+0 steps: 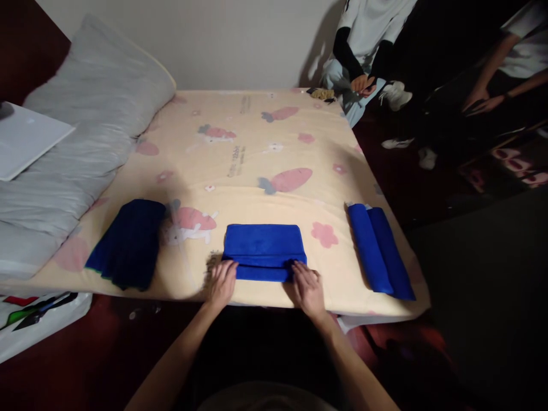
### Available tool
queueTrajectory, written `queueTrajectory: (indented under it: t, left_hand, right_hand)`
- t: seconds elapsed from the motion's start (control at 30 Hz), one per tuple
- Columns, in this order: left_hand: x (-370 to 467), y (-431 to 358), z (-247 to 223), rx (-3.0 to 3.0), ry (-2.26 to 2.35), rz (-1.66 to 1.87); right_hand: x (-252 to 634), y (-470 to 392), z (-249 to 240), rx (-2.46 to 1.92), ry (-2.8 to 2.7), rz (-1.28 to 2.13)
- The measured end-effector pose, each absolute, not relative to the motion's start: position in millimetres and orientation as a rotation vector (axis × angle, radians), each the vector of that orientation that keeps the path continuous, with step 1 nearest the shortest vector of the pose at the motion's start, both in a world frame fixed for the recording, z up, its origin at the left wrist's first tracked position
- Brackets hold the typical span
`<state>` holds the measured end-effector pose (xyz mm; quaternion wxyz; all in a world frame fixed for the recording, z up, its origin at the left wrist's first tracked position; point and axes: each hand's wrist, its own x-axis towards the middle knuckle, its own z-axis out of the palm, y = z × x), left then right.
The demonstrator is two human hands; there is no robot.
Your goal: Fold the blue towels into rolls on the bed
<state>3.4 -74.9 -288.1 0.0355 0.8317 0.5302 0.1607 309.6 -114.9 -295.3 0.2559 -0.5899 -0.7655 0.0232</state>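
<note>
The folded blue cloth [264, 241] lies near the front edge of the bed [244, 208]. The left grip [221, 283] and right grip [309, 287] close on opposite ends of its near fold. It looks light, soft and limp, best held at both ends.

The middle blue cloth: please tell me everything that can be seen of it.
The cloth is bright blue and looks like soft fabric. It lies folded into a rough rectangle, wider than deep, with a dark crease or fold running across its nearer half. It rests near the front edge of the bed; the left hand and right hand touch its nearer sides.
</note>
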Motion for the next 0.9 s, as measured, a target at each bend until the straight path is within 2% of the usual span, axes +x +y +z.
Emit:
queueTrajectory:
  t: [0.1,0.2,0.3,0.4,0.5,0.73,0.9]
  left_hand:
    - [55,-77,-290,2.647,1.318,0.472]
    - [66,-68,-294,2.654,1.345,0.423]
    - [17,-58,-296,2.631,1.568,0.438]
    - [-47,-60,-297,2.609,1.779,0.614]
    - [-77,-73,-294,2.636,1.789,0.728]
    - [-6,-93,-286,2.827,1.303,0.567]
    - [25,-77,-294,2.792,1.41,0.384]
  right_hand:
    - [261,-105,-293,-1.449,-2.218,0.174]
    - [253,-94,-297,-1.528,-2.187,0.163]
    - [299,-92,-303,-1.68,-2.084,0.051]
    - [357,-103,-303,-1.789,-2.006,-0.084]
    - [380,-120,-298,-1.764,-1.999,-0.129]
    - [313,-127,-294,-1.467,-2.231,0.027]
    - [298,-115,-308,-1.471,-2.229,0.026]
